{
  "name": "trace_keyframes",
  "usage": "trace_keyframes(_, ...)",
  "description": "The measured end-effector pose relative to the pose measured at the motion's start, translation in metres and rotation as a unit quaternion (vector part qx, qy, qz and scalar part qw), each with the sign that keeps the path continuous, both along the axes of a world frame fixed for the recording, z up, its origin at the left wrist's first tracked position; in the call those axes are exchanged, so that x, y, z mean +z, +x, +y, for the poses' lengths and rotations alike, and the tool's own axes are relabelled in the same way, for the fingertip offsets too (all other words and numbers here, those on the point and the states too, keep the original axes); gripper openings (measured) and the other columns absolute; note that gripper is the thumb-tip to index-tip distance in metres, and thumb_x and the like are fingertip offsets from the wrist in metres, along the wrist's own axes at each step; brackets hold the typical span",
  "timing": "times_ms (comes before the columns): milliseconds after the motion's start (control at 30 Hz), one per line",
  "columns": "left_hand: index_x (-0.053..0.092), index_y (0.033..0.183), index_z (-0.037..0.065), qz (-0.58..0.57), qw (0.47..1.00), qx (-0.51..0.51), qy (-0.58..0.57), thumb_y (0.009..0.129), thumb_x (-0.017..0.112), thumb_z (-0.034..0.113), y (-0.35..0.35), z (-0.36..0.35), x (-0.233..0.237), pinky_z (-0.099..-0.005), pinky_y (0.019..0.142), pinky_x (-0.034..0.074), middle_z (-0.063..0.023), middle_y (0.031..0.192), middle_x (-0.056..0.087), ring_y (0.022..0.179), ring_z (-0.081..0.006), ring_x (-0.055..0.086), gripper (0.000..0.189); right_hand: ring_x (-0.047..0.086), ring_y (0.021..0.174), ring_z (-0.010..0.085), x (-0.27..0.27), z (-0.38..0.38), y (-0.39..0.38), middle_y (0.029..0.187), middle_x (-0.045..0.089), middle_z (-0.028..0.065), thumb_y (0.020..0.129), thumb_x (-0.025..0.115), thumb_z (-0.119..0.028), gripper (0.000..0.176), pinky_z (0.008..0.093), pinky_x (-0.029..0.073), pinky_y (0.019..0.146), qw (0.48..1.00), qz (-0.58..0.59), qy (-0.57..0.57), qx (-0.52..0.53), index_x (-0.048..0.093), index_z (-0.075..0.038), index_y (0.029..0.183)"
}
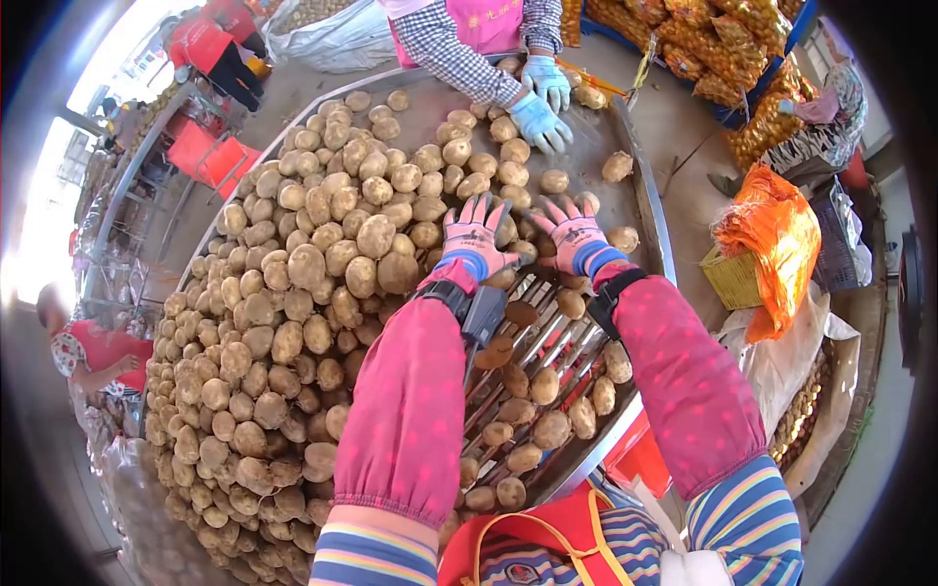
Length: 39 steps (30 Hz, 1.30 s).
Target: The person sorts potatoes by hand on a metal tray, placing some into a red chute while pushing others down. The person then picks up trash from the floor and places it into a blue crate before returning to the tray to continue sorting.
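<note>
Both my hands wear pink gloves with dark fingertips and reach forward over a metal table heaped with potatoes. My left hand lies spread on potatoes at the right side of the heap, its fingers apart. Close beside it, my right hand is also spread, touching potatoes near the middle of the table. Under my wrists, loose potatoes rest on a slatted metal grate. Neither hand is closed around a potato.
Across the table, a co-worker's blue-gloved hands are over the metal surface. The table's metal rim runs along the right. Beyond it are an orange bag, a yellow crate and another person. More people are at left.
</note>
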<state>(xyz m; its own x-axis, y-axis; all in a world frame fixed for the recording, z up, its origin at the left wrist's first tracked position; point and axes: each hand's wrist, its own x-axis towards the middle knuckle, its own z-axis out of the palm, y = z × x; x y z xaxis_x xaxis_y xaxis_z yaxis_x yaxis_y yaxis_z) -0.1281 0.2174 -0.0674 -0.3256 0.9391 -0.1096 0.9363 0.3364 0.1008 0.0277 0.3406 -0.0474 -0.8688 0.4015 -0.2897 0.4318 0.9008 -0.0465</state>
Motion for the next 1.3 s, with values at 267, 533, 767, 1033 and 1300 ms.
trace_keyframes(267,0.039,0.138,0.013,-0.109,0.991,-0.074,0.034,0.064,0.072,0.051,0.084,-0.141,0.032,-0.0555,0.11,0.015,-0.0146,0.142,0.036,0.134,-0.0368,0.029,0.089,0.034,0.132,0.0367,0.001,-0.071,0.119,0.141,0.038,0.0169,0.072,0.069,-0.043,0.077,0.0515,0.018,0.112,0.972,0.219,-0.076,0.035,0.042,-0.016,0.138)
trace_keyframes(533,0.059,0.12,0.02,-0.178,0.984,0.009,0.002,0.07,0.065,0.042,0.205,-0.385,0.087,-0.0649,0.104,0.019,-0.0104,0.129,0.05,0.124,-0.0349,0.043,0.055,0.027,0.134,0.0384,0.019,-0.211,0.166,0.144,0.036,0.0103,0.065,0.071,-0.051,0.077,0.0635,0.013,0.108,0.939,0.124,-0.217,0.236,0.046,-0.028,0.134)
trace_keyframes(767,0.061,0.116,0.033,-0.006,1.0,0.018,0.007,0.078,0.054,0.032,0.247,-0.397,0.057,-0.0637,0.1,0.025,-0.0079,0.131,0.048,0.119,-0.0354,0.045,0.039,0.029,0.134,0.0357,0.008,-0.206,0.126,0.142,0.039,0.0068,0.063,0.074,-0.043,0.076,0.0651,0.02,0.104,0.952,0.093,-0.091,0.277,0.046,-0.03,0.132)
trace_keyframes(1033,0.06,0.119,0.026,-0.059,0.995,-0.053,0.066,0.069,0.066,0.027,0.186,-0.284,0.055,-0.0589,0.105,0.024,-0.0093,0.138,0.042,0.128,-0.0351,0.035,0.05,0.036,0.131,0.0292,0.008,-0.135,0.05,0.131,0.051,0.0032,0.079,0.064,-0.042,0.06,0.0567,0.019,0.109,0.997,0.017,0.01,0.075,0.045,-0.025,0.134)
trace_keyframes(1300,0.051,0.13,0.024,-0.003,0.971,0.228,0.078,0.067,0.072,0.039,0.21,-0.378,0.113,-0.0594,0.108,0.012,-0.0127,0.14,0.041,0.133,-0.0358,0.031,0.068,0.046,0.12,0.0316,0.038,-0.186,0.118,0.127,0.051,0.0085,0.066,0.071,-0.041,0.067,0.0558,0.024,0.105,0.933,0.282,-0.117,0.193,0.051,-0.019,0.126)
